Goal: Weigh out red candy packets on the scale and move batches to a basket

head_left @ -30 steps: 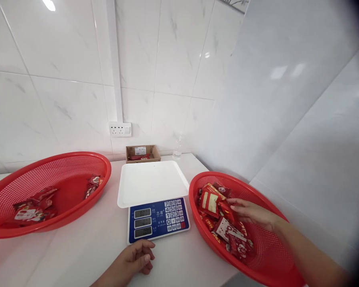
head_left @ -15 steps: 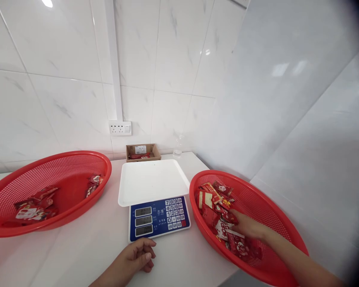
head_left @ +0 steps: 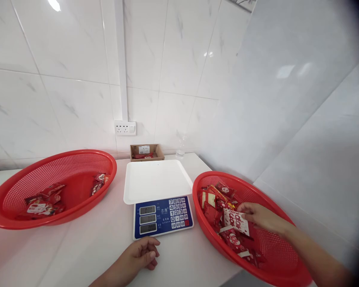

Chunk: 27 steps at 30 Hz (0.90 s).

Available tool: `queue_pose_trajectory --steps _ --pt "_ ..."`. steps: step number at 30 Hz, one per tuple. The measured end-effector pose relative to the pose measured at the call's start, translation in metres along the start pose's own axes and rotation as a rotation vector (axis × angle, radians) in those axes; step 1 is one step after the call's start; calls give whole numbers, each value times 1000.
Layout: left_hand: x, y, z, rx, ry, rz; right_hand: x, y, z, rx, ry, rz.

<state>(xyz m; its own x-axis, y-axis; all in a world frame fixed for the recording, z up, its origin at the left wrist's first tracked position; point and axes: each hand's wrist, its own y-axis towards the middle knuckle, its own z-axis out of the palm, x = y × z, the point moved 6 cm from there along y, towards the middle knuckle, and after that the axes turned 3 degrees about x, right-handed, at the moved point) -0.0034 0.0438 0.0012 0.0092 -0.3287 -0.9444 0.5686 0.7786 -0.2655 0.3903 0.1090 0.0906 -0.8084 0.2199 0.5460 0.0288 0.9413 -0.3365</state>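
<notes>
Inside the right red plastic basket (head_left: pixel 287 227), my right hand (head_left: pixel 259 217) pinches the upper right corner of a white packet with red lettering (head_left: pixel 235 221). The packet lies over several red snack packets (head_left: pixel 233 238). Loosely curled on the white table (head_left: pixel 92 239), my left hand (head_left: pixel 142 255) holds nothing, and its thumb stands apart from the fingers. Just beyond it is a blue weighing scale (head_left: pixel 164 217) with number keys and small displays. Its white tray (head_left: pixel 157 181) has nothing on it.
On the left stands another red basket (head_left: pixel 86 157) with red packets (head_left: pixel 44 203) in two groups. A small cardboard box (head_left: pixel 160 152) with red packets sits behind the scale, beside a clear plastic object (head_left: pixel 180 150). Tiled walls bound the table at the back and right.
My right hand has come up from among the packets, and the white packet now shows larger and flatter at its fingertips. The view has shifted slightly; my left hand stays curled on the table.
</notes>
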Motion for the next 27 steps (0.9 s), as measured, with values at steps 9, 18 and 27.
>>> queue_pose_trajectory --steps 9,18,27 --pt "2 1 0 19 -1 -3 -10 6 52 9 -73 119" --pt "2 1 0 19 -10 -9 7 2 42 68 224 59" --pt "5 1 0 22 -2 2 12 -12 -3 -102 272 86"
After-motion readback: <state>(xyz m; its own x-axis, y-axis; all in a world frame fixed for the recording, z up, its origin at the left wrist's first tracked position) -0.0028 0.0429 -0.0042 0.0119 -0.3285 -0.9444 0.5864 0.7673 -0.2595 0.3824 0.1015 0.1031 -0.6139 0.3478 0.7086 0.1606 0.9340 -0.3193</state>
